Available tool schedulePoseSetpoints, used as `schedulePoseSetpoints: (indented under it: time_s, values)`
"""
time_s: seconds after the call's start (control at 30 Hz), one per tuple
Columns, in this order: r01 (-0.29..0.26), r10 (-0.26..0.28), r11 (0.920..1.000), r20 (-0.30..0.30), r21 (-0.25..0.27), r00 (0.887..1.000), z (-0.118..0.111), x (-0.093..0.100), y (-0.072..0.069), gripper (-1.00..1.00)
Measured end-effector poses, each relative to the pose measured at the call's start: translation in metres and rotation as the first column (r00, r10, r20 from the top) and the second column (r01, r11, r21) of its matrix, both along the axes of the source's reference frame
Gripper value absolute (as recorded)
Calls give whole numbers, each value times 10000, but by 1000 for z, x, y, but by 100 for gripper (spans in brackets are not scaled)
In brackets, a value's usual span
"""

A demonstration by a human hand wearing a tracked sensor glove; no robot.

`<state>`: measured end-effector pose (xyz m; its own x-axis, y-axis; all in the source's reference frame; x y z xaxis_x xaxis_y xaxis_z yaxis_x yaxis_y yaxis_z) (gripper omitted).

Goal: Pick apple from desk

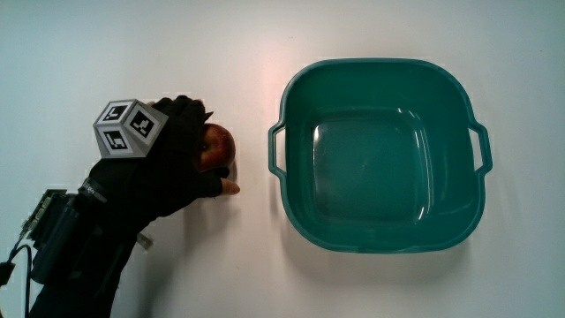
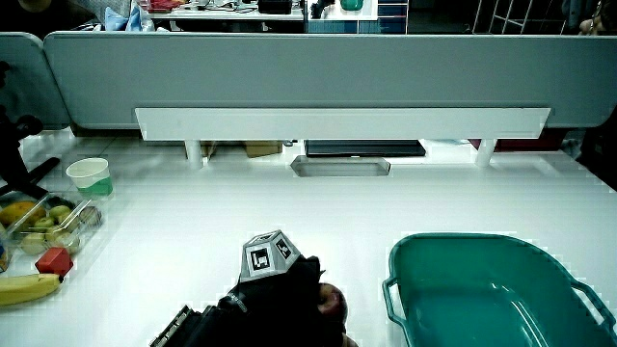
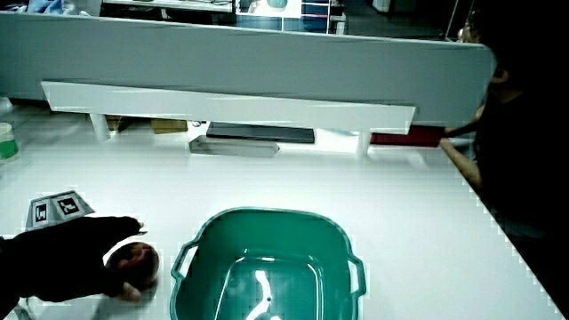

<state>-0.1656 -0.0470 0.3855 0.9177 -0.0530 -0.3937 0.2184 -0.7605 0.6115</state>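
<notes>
A red apple rests on the white table beside the teal basin. The black-gloved hand, with its patterned cube on the back, lies over the apple, its fingers curled around it and the thumb tip touching the table at the apple's near side. In both side views the apple shows only partly under the glove. The apple still sits on the table.
The teal basin has two handles and holds nothing. In a side view a container of fruit, a banana, a red block and a white cup stand near the table's edge. A low partition borders the table.
</notes>
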Motion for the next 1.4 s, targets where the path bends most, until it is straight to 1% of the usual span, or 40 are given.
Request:
schedulePoseSetpoints:
  time_s: [0.03,0.13,0.3,0.4,0.47,0.53,0.57,0.63,0.67,0.7,0.73,0.77,0.83,0.87,0.93,0.97,1.03,1.13,1.2,1.3,1.33,1.4]
  values:
    - [66,-66,10000,-2,-45,10000,1,0,0,15]
    - [24,-25,10000,70,64,10000,1,1,0,24]
    - [36,-34,9997,-84,248,10000,4,-1,-1,39]
    - [58,-57,9998,-57,201,10000,2,-1,-1,48]
    - [-3,5,9996,-45,296,10000,2,-1,-1,55]
    - [28,-21,9990,-179,435,9998,3,-1,0,61]
    - [44,-39,9989,-94,470,9999,2,-1,0,64]
    - [29,-17,9982,-207,592,9998,3,-2,0,70]
    - [23,-12,9981,-169,610,9999,3,-2,0,73]
    - [-53,68,9967,-191,807,9998,4,-2,0,76]
    - [-66,82,9969,-201,785,9998,4,-2,0,79]
    - [36,-18,9974,-240,720,9997,4,-2,1,82]
    - [-13,32,9964,-228,851,9997,3,-2,2,88]
    - [-7,20,9965,-160,835,9999,2,-1,2,91]
    - [-136,168,9941,-290,1078,9994,5,-2,3,97]
    - [-31,76,9942,-422,1078,9991,5,-2,3,100]
    - [-36,89,9930,-442,1180,9990,2,-2,4,100]
    - [-72,164,9896,-631,1433,9979,-4,-2,4,100]
    - [-122,219,9876,-605,1567,9979,-12,0,4,100]
    - [-214,345,9840,-717,1769,9968,-22,4,4,100]
    - [-311,447,9815,-683,1891,9967,-26,5,4,100]
    - [-337,501,9803,-796,1948,9956,-31,8,4,100]
